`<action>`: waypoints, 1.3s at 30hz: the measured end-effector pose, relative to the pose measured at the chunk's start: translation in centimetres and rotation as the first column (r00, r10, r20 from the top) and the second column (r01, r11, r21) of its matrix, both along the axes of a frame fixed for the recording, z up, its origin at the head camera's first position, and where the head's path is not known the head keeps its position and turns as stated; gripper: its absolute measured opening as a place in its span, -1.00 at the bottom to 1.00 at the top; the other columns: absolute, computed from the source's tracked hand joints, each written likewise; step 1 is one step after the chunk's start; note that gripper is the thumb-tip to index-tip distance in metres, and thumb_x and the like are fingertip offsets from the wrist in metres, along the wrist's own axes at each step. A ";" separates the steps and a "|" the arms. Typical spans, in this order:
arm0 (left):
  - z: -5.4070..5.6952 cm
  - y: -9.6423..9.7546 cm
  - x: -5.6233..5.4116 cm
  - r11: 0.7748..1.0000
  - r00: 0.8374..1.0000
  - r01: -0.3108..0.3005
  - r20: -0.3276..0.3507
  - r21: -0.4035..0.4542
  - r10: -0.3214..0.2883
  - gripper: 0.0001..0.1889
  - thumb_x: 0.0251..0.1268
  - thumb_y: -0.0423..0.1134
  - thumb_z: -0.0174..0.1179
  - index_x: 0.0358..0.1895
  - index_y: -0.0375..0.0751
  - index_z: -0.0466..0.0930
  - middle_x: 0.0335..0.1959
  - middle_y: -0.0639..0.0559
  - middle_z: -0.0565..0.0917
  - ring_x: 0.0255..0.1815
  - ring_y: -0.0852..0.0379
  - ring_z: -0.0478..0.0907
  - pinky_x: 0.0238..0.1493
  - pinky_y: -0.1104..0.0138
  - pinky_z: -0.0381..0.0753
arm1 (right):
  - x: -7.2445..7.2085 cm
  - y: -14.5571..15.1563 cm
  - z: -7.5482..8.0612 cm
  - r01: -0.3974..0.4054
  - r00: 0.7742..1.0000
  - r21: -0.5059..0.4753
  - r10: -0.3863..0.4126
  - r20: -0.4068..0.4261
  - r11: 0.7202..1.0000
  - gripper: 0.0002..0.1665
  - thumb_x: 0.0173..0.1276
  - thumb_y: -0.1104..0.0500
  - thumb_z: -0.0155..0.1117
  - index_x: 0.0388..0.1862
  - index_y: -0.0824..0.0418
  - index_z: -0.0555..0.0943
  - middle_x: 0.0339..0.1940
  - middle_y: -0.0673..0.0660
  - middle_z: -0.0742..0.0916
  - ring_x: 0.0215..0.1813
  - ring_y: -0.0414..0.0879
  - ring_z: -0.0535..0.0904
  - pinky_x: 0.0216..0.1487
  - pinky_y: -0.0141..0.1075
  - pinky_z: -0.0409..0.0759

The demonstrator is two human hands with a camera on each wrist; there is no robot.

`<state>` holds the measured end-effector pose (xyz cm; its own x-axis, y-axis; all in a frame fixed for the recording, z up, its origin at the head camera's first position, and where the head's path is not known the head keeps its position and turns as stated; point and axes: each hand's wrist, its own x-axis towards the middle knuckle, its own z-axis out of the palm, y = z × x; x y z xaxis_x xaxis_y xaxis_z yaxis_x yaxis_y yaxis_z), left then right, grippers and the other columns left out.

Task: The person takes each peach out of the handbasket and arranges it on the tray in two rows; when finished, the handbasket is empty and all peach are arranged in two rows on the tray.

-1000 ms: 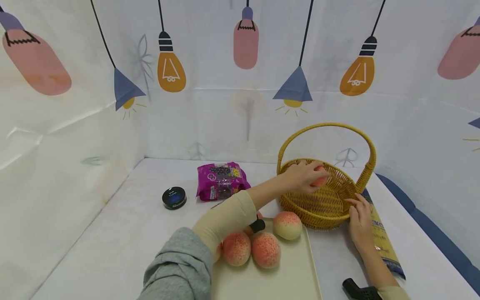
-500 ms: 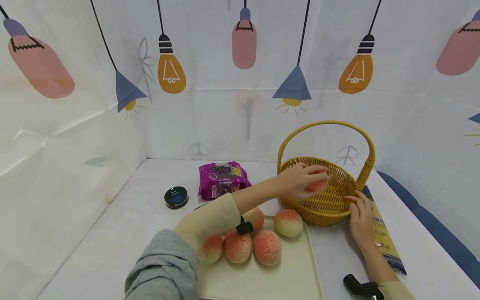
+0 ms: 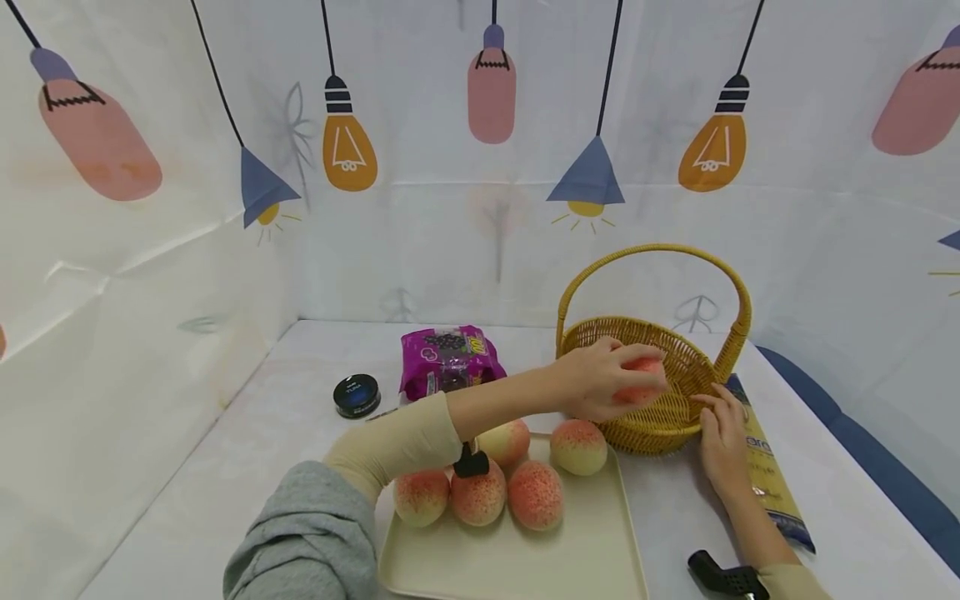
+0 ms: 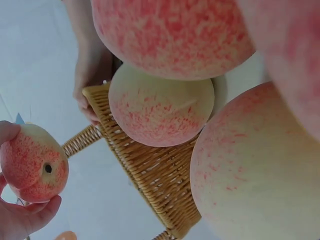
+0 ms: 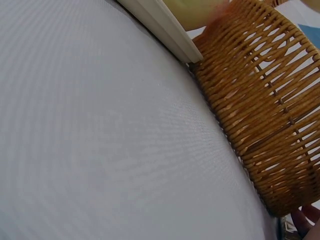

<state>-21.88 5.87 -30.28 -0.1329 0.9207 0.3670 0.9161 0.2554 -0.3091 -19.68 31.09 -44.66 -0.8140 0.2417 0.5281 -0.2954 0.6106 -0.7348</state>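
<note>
My left hand [image 3: 596, 382] holds a red-speckled peach [image 3: 640, 382] over the near left part of the yellow wicker basket [image 3: 675, 421]. In the left wrist view the fingers and thumb pinch that peach [image 4: 37, 162] around its sides, a dark hole showing in it. My right hand [image 3: 723, 442] grips the basket's right rim with its fingertips. The right wrist view catches only fingertips [image 5: 307, 220] by the woven wall. Several more peaches [image 3: 536, 496] lie on a cream tray [image 3: 517, 575] left of the basket, below my left forearm.
A purple snack bag [image 3: 450, 358] and a black round tin [image 3: 357, 395] stand at the back left of the white table [image 3: 225, 500]. A yellow and blue packet [image 3: 772, 483] lies right of the basket, partly behind my right arm. The basket's tall handle [image 3: 652, 248] arches overhead.
My left hand with the peach has moved slightly toward me over the basket. Its forearm has shifted left, uncovering more peaches on the tray. The right hand stays at the rim.
</note>
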 end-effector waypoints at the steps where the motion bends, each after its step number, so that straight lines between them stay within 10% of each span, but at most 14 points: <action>1: 0.1 -0.2 0.3 1.000 1.000 0.006 0.001 -0.003 -0.006 -0.62 0.28 -0.02 -0.03 0.15 0.12 0.45 0.27 -0.07 0.29 0.09 0.18 0.42 0.14 0.25 0.26 | 0.0 0.0 0.0 0.001 1.000 0.001 -0.001 -0.001 1.000 -0.59 0.43 0.22 -0.29 0.00 0.41 0.45 0.37 0.22 0.22 0.40 0.13 -0.01 0.30 0.17 -0.19; 13: -0.6 -2.7 2.6 0.998 0.998 0.068 0.014 0.013 -0.068 -0.60 0.24 -0.02 0.03 0.15 0.09 0.47 0.23 -0.12 0.32 0.14 0.16 0.36 0.15 0.30 0.22 | 0.0 0.2 0.2 0.014 1.000 0.003 -0.014 0.001 1.000 -0.59 0.43 0.21 -0.29 0.01 0.41 0.45 0.39 0.17 0.20 0.42 0.07 -0.03 0.32 0.12 -0.20; 39: -7.2 -3.3 6.4 0.974 0.982 0.159 0.126 -0.160 -0.139 -0.63 0.22 -0.01 0.06 0.11 0.14 0.48 0.17 -0.08 0.29 0.14 0.16 0.26 0.14 0.32 0.16 | -0.1 -0.1 -0.2 -0.003 1.000 -0.013 0.003 -0.005 1.000 -0.58 0.42 0.21 -0.29 0.00 0.42 0.46 0.37 0.19 0.22 0.42 0.07 -0.03 0.33 0.09 -0.19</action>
<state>-15.50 2.60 -37.45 -0.0213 0.9806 0.1949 0.9713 0.0665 -0.2283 -19.79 31.02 -44.87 -0.8120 0.2466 0.5289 -0.3007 0.5999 -0.7414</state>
